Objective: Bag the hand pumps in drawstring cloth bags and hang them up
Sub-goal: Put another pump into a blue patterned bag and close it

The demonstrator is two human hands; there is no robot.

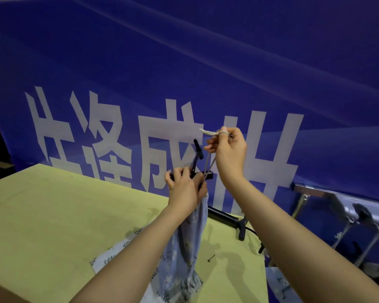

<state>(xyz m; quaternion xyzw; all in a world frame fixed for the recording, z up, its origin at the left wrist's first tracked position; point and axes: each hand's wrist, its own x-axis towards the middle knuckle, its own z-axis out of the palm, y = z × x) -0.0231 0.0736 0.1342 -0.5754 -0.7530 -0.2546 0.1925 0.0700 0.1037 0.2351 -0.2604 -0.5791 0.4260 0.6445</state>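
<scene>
Gripped bag neck [202,200] under left hand [184,189], pinched drawstring [209,162] above in right hand [225,149]; best cinched straight upward.

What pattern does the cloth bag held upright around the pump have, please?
The cloth bag is pale blue-grey with a small floral print; head view.

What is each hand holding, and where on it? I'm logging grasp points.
The left hand grips the cloth bag at its gathered neck, around the pump sticking out. The right hand pinches the drawstring near its knotted end.
</scene>
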